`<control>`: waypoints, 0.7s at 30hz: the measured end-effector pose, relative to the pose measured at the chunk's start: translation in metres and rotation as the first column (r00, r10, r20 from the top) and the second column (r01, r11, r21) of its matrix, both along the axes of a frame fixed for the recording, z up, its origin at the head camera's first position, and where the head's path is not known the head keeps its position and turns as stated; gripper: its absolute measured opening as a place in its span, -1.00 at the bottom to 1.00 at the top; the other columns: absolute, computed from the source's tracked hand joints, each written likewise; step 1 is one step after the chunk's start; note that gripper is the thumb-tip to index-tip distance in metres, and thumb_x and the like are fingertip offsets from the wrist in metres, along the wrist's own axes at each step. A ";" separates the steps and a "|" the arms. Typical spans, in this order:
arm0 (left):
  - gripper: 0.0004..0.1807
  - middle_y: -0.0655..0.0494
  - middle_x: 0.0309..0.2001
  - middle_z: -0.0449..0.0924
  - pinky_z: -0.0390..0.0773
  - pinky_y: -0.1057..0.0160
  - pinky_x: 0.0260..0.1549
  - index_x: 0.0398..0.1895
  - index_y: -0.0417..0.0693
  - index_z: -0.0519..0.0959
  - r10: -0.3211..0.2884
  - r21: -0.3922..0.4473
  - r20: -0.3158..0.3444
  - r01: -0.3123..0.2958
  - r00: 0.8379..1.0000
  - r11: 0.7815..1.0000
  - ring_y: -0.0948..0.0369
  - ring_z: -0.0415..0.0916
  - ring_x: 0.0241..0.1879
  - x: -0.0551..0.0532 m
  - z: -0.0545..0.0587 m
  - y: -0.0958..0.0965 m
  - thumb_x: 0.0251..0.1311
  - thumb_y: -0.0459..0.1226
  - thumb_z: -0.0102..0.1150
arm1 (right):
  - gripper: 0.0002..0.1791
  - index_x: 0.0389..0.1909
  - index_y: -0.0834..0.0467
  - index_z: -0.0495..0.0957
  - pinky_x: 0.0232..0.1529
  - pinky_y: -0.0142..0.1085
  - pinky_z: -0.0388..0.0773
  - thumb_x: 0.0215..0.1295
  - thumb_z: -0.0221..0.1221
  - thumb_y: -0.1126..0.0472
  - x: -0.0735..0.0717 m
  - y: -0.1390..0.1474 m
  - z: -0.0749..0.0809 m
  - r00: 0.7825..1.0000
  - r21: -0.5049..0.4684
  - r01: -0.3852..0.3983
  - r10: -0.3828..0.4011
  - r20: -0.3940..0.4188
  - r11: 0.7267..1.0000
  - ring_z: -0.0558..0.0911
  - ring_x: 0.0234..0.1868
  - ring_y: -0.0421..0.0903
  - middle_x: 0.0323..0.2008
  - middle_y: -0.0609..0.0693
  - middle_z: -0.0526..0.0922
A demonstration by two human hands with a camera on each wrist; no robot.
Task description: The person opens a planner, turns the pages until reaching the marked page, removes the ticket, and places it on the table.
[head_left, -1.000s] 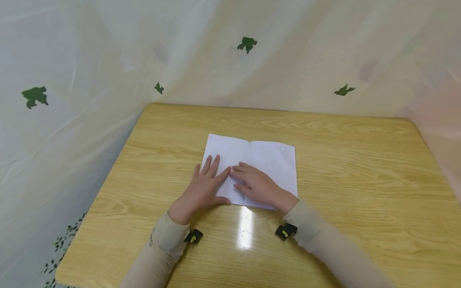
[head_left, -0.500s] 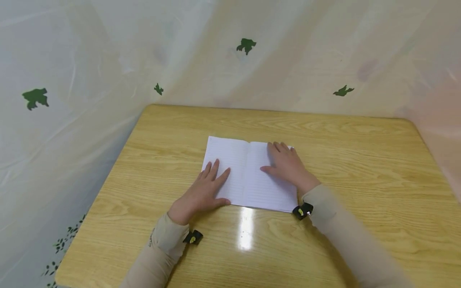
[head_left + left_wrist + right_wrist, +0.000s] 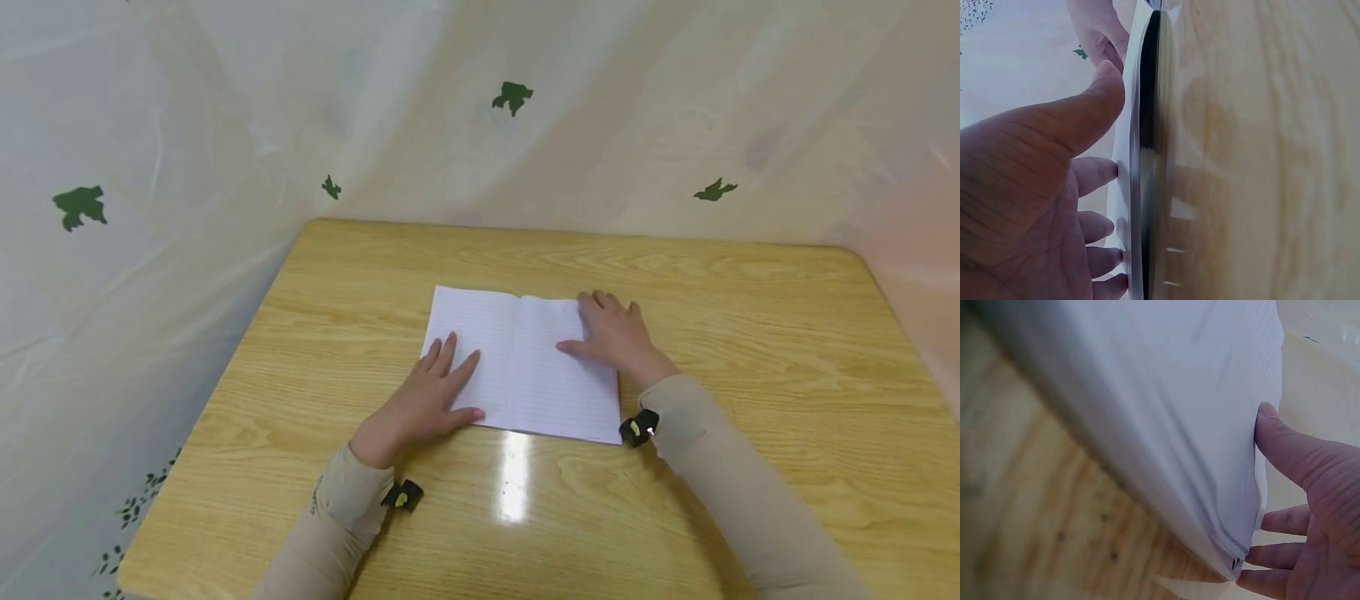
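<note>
An open notebook [image 3: 558,392] with blank ruled pages lies flat on the wooden table. My left hand [image 3: 422,402] rests spread on its left page, with the thumb near the bottom edge. In the left wrist view, the fingertips [image 3: 1105,262] touch the page beside the notebook's thin edge. My right hand [image 3: 618,337] lies over the upper right corner, thumb on the page and the other fingers at the far and outer edges. The right wrist view shows its thumb [image 3: 1279,440] on the paper and several page corners [image 3: 1232,553] slightly fanned beside the fingertips.
The wooden table [image 3: 765,358] reaches out on every side of the notebook. Behind and to the left hangs a pale curtain [image 3: 420,100] with green bird and leaf shapes. A small black device [image 3: 640,427] sits at the right wrist, another [image 3: 403,495] at the left.
The right hand has swept from beside the left hand near the middle fold across the right page to its upper right corner. The left hand has stayed nearly in place.
</note>
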State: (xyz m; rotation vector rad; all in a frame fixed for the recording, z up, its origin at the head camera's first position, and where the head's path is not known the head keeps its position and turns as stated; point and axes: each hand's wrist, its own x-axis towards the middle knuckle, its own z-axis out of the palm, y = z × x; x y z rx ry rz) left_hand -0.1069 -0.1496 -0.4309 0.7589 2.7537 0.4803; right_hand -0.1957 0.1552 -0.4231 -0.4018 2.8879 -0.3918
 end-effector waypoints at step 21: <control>-0.12 -0.39 0.49 -0.28 -0.03 -0.25 0.35 0.53 -0.05 0.10 0.005 -0.007 -0.008 -0.006 1.000 1.000 -0.30 -0.29 0.46 -0.002 0.000 -0.003 0.26 0.11 0.17 | -0.08 0.21 0.32 0.32 0.23 0.34 0.11 -0.03 0.46 -0.17 0.009 -0.005 0.004 0.974 -0.037 0.155 -0.159 -0.159 0.987 0.42 0.17 0.38 0.17 0.39 0.45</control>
